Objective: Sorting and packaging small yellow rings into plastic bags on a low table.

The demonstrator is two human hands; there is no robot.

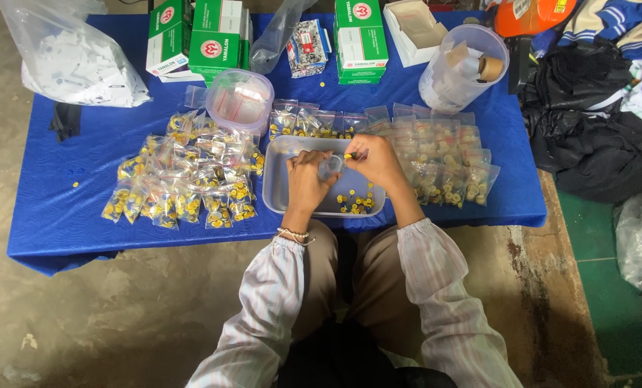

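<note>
Blue cloth covers our low bench (69,215), which stands on a stained concrete floor (105,316). We take the grey tray (281,194) at the near middle of the bench as our landmark. Above the tray our left hand (305,179) is curled around a small clear bag (329,167), fingers closed on it. Our right hand (375,161) meets it at the bag's mouth, fingertips pinched on a small yellow piece (349,155). Loose yellow pieces (357,203) lie in the tray's near right corner. Left of the tray, filled bags of yellow pieces (184,187) lie in a loose heap. Right of the tray, more filled bags (447,162) lie in overlapping rows. Beyond the tray stands a round clear tub (240,100) with empty bags inside. Further beyond the tray, at the bench's far edge, stand green and white boxes (213,36), and beyond the tray to the right, a tall clear container (465,68)
</note>
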